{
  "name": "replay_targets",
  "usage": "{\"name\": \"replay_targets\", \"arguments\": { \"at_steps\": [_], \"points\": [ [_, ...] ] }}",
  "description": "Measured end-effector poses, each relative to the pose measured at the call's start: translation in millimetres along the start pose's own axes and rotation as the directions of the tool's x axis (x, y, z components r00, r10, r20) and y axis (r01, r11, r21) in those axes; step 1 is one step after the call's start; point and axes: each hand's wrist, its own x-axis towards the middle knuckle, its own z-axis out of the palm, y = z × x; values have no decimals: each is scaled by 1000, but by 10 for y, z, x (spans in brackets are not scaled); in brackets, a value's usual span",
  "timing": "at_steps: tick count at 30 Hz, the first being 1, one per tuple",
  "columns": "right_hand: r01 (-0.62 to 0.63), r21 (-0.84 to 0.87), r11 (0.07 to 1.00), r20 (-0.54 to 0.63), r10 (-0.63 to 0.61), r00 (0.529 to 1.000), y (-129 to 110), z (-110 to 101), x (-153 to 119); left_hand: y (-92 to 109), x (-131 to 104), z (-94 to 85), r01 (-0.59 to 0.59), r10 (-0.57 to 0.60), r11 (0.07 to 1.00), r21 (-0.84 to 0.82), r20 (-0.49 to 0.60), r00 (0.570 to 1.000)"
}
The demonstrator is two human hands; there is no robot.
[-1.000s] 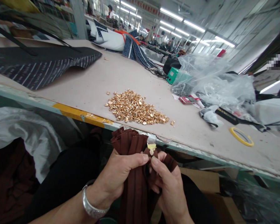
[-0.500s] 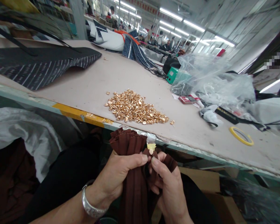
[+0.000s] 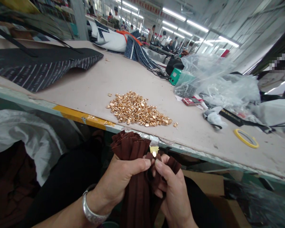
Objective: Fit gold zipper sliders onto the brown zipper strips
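Observation:
My left hand [image 3: 118, 177], with a silver bangle on its wrist, is closed round a thick bundle of brown fabric strips [image 3: 130, 145]. Beside it my right hand [image 3: 173, 186] is closed on the end of a brown strip [image 3: 174, 164]. Both thumbs meet just below a small gold piece [image 3: 154, 154] on the brown fabric, near the table's front edge. A bit of yellow tape [image 3: 154, 148] shows right behind it. On the table lies a heap of small gold metal pieces [image 3: 137, 110].
The beige table [image 3: 85, 91] holds dark striped material [image 3: 45, 68], a green box [image 3: 176, 76], clear plastic bags [image 3: 211, 79] and a yellow tape roll [image 3: 245, 138]. A white sack [image 3: 26, 133] hangs lower left; a cardboard box [image 3: 204, 183] is below right. People stand far back.
Both hands have barely moved and keep hold of the brown strips. The small gold piece between them looks brighter. A person in the far background has become more visible.

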Motion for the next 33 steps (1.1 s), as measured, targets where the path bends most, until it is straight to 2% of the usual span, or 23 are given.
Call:
{"name": "replay_targets", "arguments": {
  "at_steps": [14,23,26,30,33],
  "points": [
    [-26,-15,1000,-13,26,1000,-21,-5,22,0,49,59,-34,34,999,-17,-23,999],
    [-15,-66,998,-15,14,1000,-75,9,104,-32,38,145,-71,70,997,-6,-71,995],
    [-15,-85,996,-9,14,1000,-78,0,117,-54,46,153,-88,85,996,-20,-118,989],
    [-5,-200,980,22,10,1000,-152,-45,131,-70,65,128,-133,128,991,-25,-151,980],
    [100,-371,923,39,-92,995,-265,-70,166,-65,78,93,-128,124,992,-20,-140,982]
  ]
}}
